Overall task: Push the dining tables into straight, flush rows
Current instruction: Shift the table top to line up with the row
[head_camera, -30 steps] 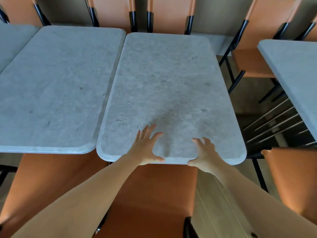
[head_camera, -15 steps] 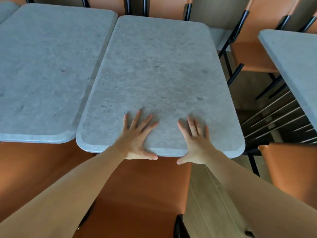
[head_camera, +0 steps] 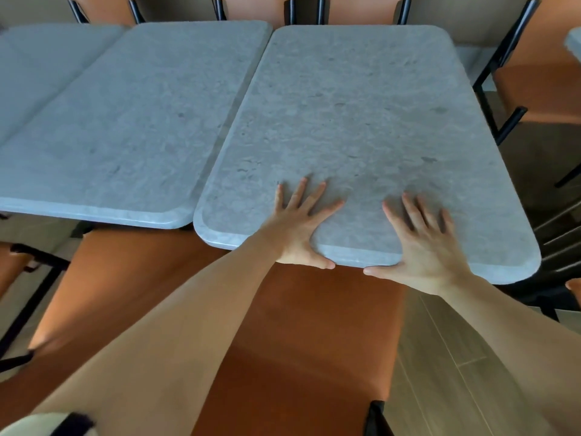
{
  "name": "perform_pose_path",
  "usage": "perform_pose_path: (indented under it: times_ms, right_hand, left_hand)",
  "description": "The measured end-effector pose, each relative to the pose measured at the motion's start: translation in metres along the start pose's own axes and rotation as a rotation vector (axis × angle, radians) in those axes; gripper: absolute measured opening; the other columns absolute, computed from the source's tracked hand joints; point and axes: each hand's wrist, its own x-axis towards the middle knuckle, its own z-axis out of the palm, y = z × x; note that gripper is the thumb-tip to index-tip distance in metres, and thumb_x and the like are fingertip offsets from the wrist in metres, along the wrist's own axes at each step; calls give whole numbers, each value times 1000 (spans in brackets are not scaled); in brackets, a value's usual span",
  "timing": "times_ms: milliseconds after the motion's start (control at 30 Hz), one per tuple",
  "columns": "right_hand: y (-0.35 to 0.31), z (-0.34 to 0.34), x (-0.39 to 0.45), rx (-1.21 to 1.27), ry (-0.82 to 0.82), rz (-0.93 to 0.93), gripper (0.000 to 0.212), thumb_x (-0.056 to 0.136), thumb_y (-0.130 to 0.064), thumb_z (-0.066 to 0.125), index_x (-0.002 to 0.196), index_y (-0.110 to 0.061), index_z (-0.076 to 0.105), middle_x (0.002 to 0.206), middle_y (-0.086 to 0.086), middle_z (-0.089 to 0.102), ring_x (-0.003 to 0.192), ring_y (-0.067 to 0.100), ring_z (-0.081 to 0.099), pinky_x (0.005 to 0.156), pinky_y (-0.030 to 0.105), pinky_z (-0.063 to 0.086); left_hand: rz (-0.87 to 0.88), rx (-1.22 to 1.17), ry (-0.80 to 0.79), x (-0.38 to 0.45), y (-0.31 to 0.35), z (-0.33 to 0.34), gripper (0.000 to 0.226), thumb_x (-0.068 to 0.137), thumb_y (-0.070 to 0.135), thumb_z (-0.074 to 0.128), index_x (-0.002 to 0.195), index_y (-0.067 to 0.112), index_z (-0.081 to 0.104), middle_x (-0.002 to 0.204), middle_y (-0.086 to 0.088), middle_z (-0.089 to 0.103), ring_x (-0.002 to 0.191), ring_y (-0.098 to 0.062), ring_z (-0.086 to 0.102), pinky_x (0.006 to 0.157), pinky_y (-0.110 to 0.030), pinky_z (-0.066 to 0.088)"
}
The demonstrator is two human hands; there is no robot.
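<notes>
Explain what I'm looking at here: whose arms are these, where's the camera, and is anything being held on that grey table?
No machine here: a person's bare arms, seen from a camera worn on their head, looking forward and down. The left hand and right hand lie flat with fingers spread on the near edge of a grey stone-look table, thumbs along the rim. Nothing is held. Its near edge sticks out past the neighbouring table to the left. Orange chairs stand around.

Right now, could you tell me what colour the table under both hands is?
Mottled light grey table, stone-like, seen in the head view.
</notes>
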Motion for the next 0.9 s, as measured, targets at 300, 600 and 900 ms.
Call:
perform_pose_path:
  times_ms: [300,600,900]
  right_hand:
    - [3,10,6,-45,194,-99,128,49,-95,43,149,-15,43,153,19,38,140,40,40,111,62,28]
    - [19,8,34,-65,171,-80,129,50,-100,35,152,-20,37,156,18,36,143,37,36,113,61,28]
    - [24,-3,51,33,6,-22,135,46,-102,31,158,-32,4,167,6,4,155,26,3,124,53,7]
  left_hand:
    - [39,-21,-3,9,-9,5,122,63,90,57,155,48,-12,166,0,-26,147,-30,-37,115,-68,-16]
    - [21,-36,25,35,-13,-4,120,64,87,60,156,49,-6,167,2,-23,148,-27,-35,116,-66,-17]
    - [12,-26,50,54,-24,-5,122,60,91,56,156,50,-7,166,6,-26,147,-21,-37,119,-62,-13]
